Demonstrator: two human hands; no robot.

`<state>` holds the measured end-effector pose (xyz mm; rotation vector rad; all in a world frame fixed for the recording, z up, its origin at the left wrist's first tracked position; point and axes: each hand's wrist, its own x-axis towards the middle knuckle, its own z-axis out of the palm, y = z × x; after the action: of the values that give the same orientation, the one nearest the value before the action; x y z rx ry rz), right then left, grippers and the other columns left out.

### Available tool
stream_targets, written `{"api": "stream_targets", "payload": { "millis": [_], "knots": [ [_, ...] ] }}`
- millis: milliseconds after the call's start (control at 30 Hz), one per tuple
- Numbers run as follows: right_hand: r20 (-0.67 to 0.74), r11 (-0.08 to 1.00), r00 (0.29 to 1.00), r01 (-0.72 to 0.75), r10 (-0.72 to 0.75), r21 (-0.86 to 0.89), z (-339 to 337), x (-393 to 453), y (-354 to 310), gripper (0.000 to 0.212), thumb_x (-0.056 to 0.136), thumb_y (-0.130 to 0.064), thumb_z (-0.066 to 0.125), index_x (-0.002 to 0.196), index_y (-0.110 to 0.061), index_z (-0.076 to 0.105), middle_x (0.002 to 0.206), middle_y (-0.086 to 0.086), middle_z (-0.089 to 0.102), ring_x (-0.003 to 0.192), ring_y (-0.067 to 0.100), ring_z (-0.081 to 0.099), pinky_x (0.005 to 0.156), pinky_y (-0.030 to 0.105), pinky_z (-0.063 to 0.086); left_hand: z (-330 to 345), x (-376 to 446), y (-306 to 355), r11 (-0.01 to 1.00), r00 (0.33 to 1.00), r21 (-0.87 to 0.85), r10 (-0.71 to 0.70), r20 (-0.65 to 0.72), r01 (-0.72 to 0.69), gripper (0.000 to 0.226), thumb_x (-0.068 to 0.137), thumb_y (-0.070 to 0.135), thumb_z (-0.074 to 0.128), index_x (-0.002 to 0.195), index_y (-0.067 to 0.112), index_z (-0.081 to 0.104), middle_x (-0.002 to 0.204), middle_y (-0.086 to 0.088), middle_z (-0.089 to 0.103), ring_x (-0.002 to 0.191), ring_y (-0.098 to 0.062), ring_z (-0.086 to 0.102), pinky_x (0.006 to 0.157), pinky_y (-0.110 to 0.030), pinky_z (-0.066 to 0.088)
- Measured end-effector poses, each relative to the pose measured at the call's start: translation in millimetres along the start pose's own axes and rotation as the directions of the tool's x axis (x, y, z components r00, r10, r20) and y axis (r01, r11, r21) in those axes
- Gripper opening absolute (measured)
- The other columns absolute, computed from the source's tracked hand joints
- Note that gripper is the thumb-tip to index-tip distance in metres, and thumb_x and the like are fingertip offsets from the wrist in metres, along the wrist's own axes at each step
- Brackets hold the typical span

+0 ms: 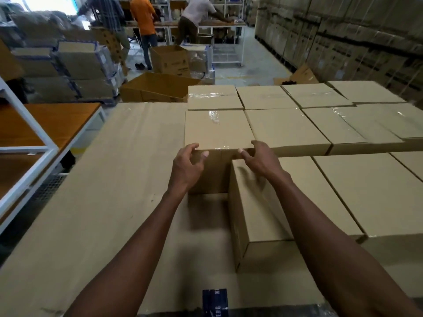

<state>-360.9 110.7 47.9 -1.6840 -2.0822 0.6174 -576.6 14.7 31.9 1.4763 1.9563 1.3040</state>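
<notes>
A sealed cardboard box stands in the middle of a row of like boxes, its near face toward me. My left hand is at its near left top edge, fingers curled over the rim and thumb on the front face. My right hand hooks its fingers over the near right top edge, with the thumb pressed to the front face. A lower cardboard box lies lengthwise just under my right forearm, touching the front of the gripped box.
Several taped boxes fill the right side in rows. A large flat cardboard sheet spreads to the left. A white-framed wooden table stands far left, an open carton behind. Three people work at the back; stacked cartons line the right wall.
</notes>
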Motion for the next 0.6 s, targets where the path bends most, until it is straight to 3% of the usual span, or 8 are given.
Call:
{"api": "stream_targets", "payload": {
  "millis": [167,267,367,600],
  "knots": [
    [0.057,0.981,0.998,0.05,-0.039,-0.19,5,19,-1,0.077,0.102,-0.063,0.044,0.161,-0.015,0.028,0.168,0.011,0.026,0.155,0.03,0.024,0.122,0.056,0.024,8,28,-16,0.991,0.991,0.07,-0.112,-0.07,0.117,0.056,0.099,0.043,0.062,0.149,0.022,0.05,0.153,-0.008,0.045,0.139,-0.028,0.044,0.105,-0.039,0.046],
    [0.124,0.969,0.992,0.032,-0.002,-0.245,19,27,-4,0.08,0.102,-0.067,0.035,0.161,-0.014,0.026,0.169,0.012,0.024,0.157,0.03,0.018,0.124,0.058,0.014,14,41,-19,0.953,0.953,-0.02,-0.303,0.016,0.303,0.074,0.099,0.051,0.059,0.16,0.02,0.031,0.161,-0.011,0.037,0.146,-0.032,0.039,0.115,-0.047,0.041],
    [0.125,0.959,0.992,0.017,0.019,-0.281,31,30,-8,0.082,0.101,-0.07,0.031,0.161,-0.014,0.028,0.17,0.015,0.02,0.159,0.032,0.011,0.124,0.058,0.007,23,49,-15,0.912,0.915,-0.081,-0.397,0.066,0.402,0.082,0.1,0.052,0.057,0.164,0.02,0.016,0.165,-0.011,0.032,0.149,-0.035,0.036,0.114,-0.046,0.039],
    [0.089,0.95,0.996,0.033,-0.006,-0.309,39,28,-16,0.07,0.102,-0.068,0.031,0.151,-0.021,0.045,0.165,0.013,0.032,0.159,0.038,0.004,0.123,0.065,0.002,18,56,-39,0.932,0.927,-0.051,-0.362,-0.095,0.358,0.058,0.102,0.034,0.061,0.153,0.013,0.044,0.152,-0.012,0.052,0.136,-0.033,0.053,0.107,-0.047,0.05]
  ]
}}
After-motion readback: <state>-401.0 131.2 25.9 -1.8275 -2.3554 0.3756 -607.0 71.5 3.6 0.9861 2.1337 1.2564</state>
